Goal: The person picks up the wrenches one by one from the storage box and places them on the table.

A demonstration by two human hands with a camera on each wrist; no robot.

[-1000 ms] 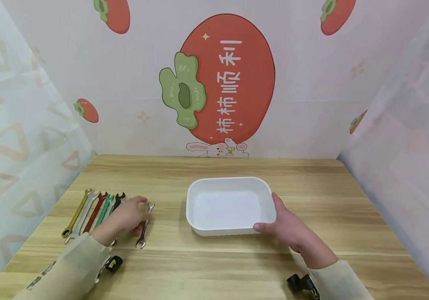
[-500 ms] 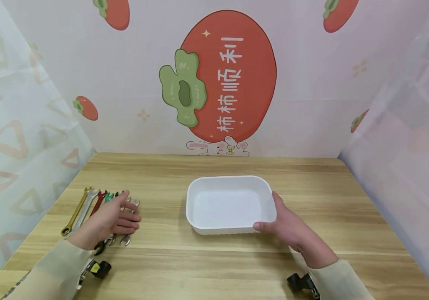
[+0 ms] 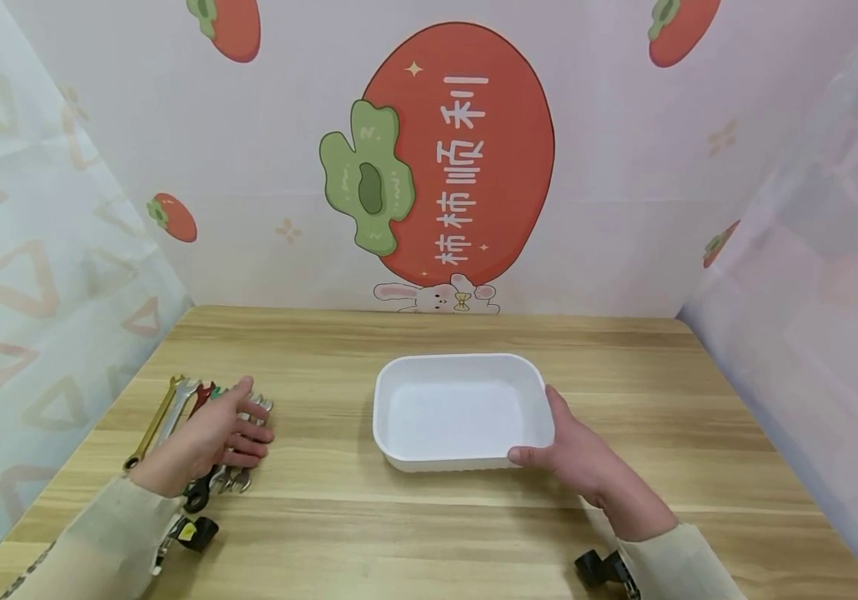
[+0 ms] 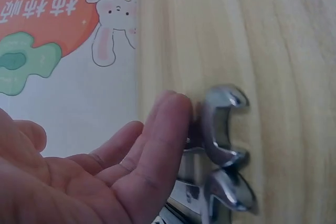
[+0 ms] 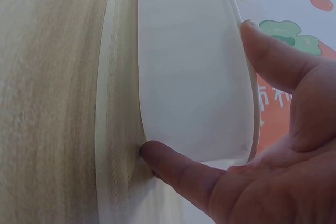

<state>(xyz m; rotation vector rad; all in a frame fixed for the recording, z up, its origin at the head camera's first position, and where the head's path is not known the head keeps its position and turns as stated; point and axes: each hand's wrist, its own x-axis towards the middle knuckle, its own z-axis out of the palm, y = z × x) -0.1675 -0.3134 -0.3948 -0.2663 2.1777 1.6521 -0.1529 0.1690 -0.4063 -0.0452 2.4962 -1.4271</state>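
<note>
In the head view, my left hand (image 3: 211, 437) lies over a row of wrenches at the left of the table, its fingers extended along the row's right side. Beyond it show a gold wrench (image 3: 154, 423) and a silver wrench (image 3: 175, 412); the hand hides the middles of several others. The left wrist view has the fingers (image 4: 157, 161) right beside the shiny open end of a wrench (image 4: 214, 129). A white plastic tub (image 3: 459, 461) stands mid-table with nothing inside. My right hand (image 3: 582, 458) grips its right end, thumb at the near corner.
The wooden table (image 3: 398, 542) runs back to a wall sheet (image 3: 609, 208) printed with persimmons. Patterned sheets rise along the left and right sides. A black wrist camera (image 3: 199, 533) sits under the left sleeve, another (image 3: 597, 568) by the right.
My left hand has moved left and straightened its fingers, and the rightmost wrench has shifted left against the row. The right hand and the tub have stayed in place.
</note>
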